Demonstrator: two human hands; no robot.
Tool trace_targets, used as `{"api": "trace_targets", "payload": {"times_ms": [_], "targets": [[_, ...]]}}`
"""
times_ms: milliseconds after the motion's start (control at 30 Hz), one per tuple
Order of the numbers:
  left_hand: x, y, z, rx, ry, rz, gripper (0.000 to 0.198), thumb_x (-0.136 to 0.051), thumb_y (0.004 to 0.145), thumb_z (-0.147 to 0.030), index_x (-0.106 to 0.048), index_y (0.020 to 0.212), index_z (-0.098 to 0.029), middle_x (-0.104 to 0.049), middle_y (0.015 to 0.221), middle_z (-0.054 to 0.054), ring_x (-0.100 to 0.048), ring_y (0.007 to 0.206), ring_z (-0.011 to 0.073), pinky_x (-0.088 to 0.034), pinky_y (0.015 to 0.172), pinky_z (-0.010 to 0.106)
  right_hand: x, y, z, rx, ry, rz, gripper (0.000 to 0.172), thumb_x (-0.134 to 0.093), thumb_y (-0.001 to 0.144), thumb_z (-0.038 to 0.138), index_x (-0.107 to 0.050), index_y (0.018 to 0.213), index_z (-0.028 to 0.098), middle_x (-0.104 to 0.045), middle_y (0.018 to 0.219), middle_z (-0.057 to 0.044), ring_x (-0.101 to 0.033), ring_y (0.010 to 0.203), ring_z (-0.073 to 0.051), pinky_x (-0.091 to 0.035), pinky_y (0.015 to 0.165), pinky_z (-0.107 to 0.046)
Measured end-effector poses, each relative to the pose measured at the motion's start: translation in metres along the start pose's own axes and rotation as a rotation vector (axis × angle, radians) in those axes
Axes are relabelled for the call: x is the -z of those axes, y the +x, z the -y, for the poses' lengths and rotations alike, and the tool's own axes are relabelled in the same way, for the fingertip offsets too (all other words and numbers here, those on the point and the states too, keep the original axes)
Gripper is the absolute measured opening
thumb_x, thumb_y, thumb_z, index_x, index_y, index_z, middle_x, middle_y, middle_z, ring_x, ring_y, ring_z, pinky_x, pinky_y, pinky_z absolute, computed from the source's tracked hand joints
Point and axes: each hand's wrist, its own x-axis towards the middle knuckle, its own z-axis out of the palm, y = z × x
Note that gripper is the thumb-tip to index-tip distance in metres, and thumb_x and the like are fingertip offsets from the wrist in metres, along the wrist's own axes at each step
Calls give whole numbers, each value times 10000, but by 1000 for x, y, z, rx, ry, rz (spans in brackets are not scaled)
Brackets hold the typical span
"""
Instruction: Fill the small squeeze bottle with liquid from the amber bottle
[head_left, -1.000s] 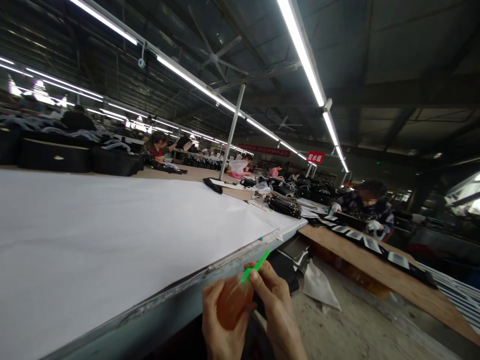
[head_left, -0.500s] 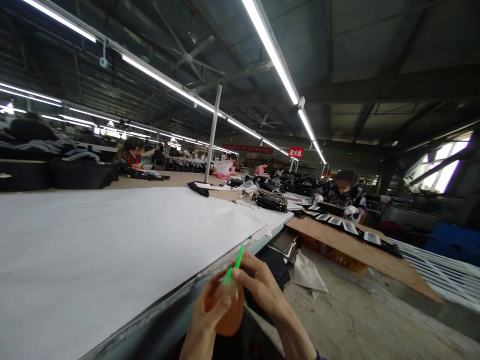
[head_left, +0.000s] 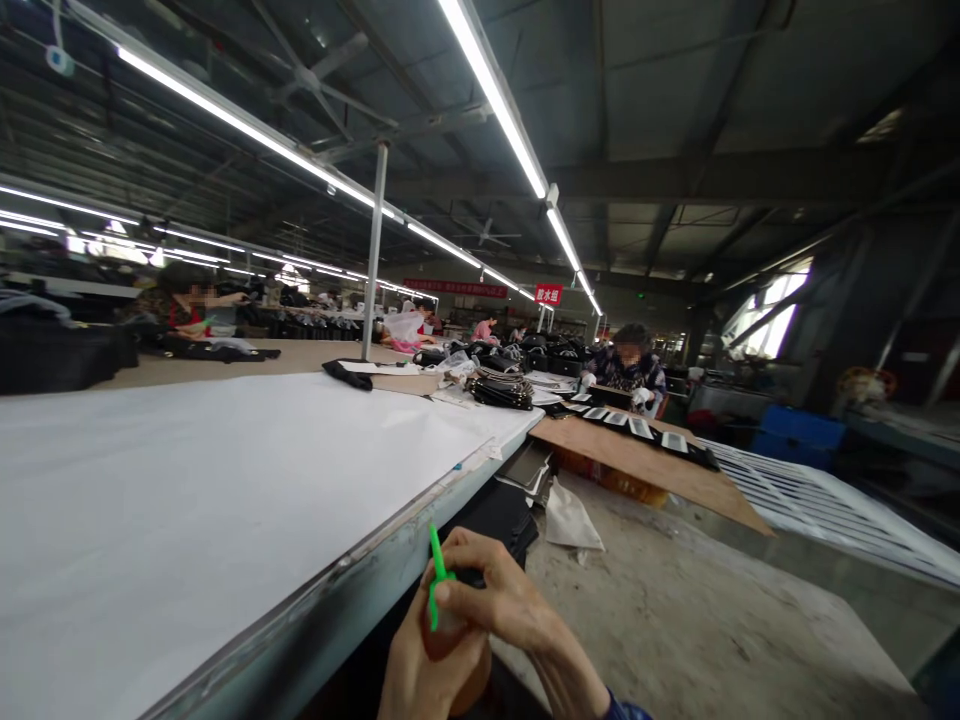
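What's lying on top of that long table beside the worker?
A white sheet covers most of the long table; the surface beneath is hidden. Farther along lie a black piece and dark stacked goods, too distant to identify.

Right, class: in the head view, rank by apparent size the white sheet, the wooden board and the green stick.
1. White sheet, though nearness to the camera inflates it.
2. Wooden board.
3. Green stick, held in the right hand.
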Motion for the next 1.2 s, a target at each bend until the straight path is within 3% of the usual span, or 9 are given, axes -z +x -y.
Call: {"api": "trace_targets", "payload": {"times_ms": [167,267,333,433,533,667,900,1033,1200], "targets": [[1,0,1,-33,193,41,567,-719,699,-524,-572,1121,-174,-718,1015,98,-660,1057,386,-504,955,492,12,-9,-23,-4,-16,31,464,-714,813,615,-806,1039,220,-640,978,-53,-607,965,-206,-461,876,-305],[8,4,5,-60,336,95,473,-715,704,-487,-606,1059,-193,-713,906,64,-669,911,345,-492,859,458,39,-13,-66,-87,-109,34,663,-679,829,638,-638,1369,256,-649,1240,-65,-604,1181,-233,-468,1016,-330],[11,6,10,-72,365,122,425,-695,719,-475,-600,1028,-200,-702,902,60,-655,900,320,-484,830,424,68,-16,-109,-205,-214,-103,628,-504,968,552,-489,1496,212,-582,1408,-100,-539,1314,-228,-439,1086,-365],[13,8,17,-65,301,153,442,-678,729,-495,-572,1029,-189,-670,866,48,-635,867,281,-486,793,374,117,-28,-177,-484,-490,-352,338,-595,935,261,-686,1212,89,-432,1543,-187,-356,1460,-312,-227,1220,-519],[11,9,20,-49,251,203,433,-675,735,-487,-562,1020,-181,-624,802,10,-598,770,222,-473,744,327,155,-50,-232,-689,-694,-515,142,-678,846,115,-728,979,117,-326,1623,-123,-61,1554,-350,-21,1227,-624],[8,11,19,-26,186,276,367,-693,722,-439,-571,954,-181,-568,752,-16,-545,724,180,-452,711,281,180,-71,-271,-699,-772,-591,181,-678,838,60,-721,997,136,-477,1531,-89,-109,1557,-281,-8,1251,-561],[6,12,9,51,109,326,416,-754,694,-495,-603,882,-156,-559,740,0,-533,740,191,-434,726,294,216,-65,-265,-728,-473,-886,195,-676,923,286,-668,1042,132,-670,1142,-84,-613,1132,-236,-458,1037,-476],[8,10,5,126,14,332,626,-849,634,-595,-661,990,-115,-685,843,71,-616,862,265,-452,832,339,219,-68,-231,-651,-104,-988,258,-629,956,334,-603,1110,129,-662,1012,-50,-647,850,-152,-549,786,-332],[2,-1,-2,172,-153,339,640,-918,581,-581,-692,971,-127,-721,874,92,-668,833,261,-471,779,332,187,-80,-165,-538,280,-858,375,-723,825,486,-646,971,149,-682,783,-42,-623,626,-158,-515,614,-287]]}}
